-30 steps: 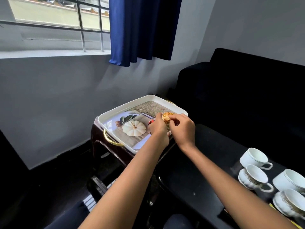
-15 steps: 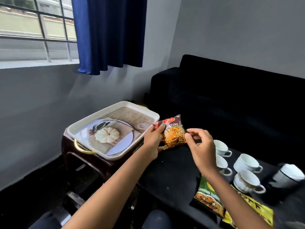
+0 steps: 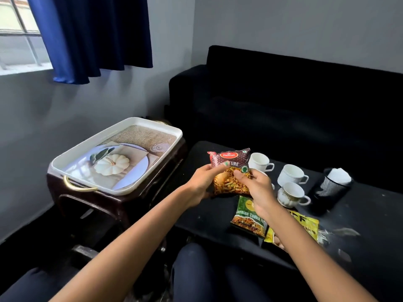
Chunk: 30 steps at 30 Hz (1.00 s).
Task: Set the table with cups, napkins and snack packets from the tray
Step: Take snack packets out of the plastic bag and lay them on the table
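At your far left the white tray (image 3: 65,165) with gold handles sits on a dark brown stool (image 3: 113,205), showing only its printed pumpkin-and-plate picture. Just right of it, your left hand (image 3: 202,182) has its grip closed on the left edge of the red Haldiram's mixture packet (image 3: 231,171), thumb on the front. Your right hand (image 3: 259,190) pinches the same packet from the right side, so it hangs held above the black bench (image 3: 359,214). Below your right wrist a green snack packet (image 3: 246,219) lies flat on the bench, touching a yellow packet (image 3: 305,225) beside it. Farther right stand three white teacups (image 3: 291,174), close together, then a black mesh holder (image 3: 329,186) with white napkins (image 3: 339,176) in it.
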Tool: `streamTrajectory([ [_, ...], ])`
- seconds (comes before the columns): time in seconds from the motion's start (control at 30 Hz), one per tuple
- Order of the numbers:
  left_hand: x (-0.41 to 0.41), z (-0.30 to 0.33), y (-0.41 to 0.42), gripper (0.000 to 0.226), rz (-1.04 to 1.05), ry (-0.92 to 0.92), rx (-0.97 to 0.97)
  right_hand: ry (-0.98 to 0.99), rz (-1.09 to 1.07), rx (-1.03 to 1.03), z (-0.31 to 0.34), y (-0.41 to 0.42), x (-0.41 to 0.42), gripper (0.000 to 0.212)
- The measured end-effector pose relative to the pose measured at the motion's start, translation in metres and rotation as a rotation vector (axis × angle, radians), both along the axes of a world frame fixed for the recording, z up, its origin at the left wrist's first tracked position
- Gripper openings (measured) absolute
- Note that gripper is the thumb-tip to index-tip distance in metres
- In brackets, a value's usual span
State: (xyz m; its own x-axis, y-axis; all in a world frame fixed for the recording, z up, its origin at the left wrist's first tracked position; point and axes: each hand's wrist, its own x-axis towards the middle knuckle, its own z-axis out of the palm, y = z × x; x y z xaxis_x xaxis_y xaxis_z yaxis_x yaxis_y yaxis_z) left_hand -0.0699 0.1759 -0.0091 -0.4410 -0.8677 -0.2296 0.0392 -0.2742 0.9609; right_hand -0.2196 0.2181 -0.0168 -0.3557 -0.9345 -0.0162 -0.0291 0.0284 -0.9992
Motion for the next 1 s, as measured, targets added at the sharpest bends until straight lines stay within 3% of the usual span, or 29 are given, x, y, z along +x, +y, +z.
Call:
streamTrajectory([
  [0.17, -0.004, -0.008, 0.003, 0.036, 0.08, -0.002, -0.012, -0.041, 0.087, 0.06, -0.004, 0.017, -0.011, 0.032],
  [0.3, -0.009, -0.009, 0.011, 0.032, 0.052, -0.024, -0.061, -0.192, 0.137, 0.079, -0.004, 0.029, -0.02, 0.053],
  [0.57, -0.049, -0.016, 0.049, 0.025, -0.041, -0.039, -0.038, -0.211, -0.102, -0.002, -0.006, 0.054, -0.049, 0.03],
  [0.8, -0.09, -0.027, 0.072, 0.008, 0.031, -0.028, -0.041, -0.278, -0.136, 0.031, -0.009, 0.084, -0.085, 0.039],
  [1.0, -0.133, -0.037, 0.096, 0.007, 0.022, -0.026, -0.009, -0.297, -0.267, 0.051, -0.019, 0.115, -0.117, 0.03],
])
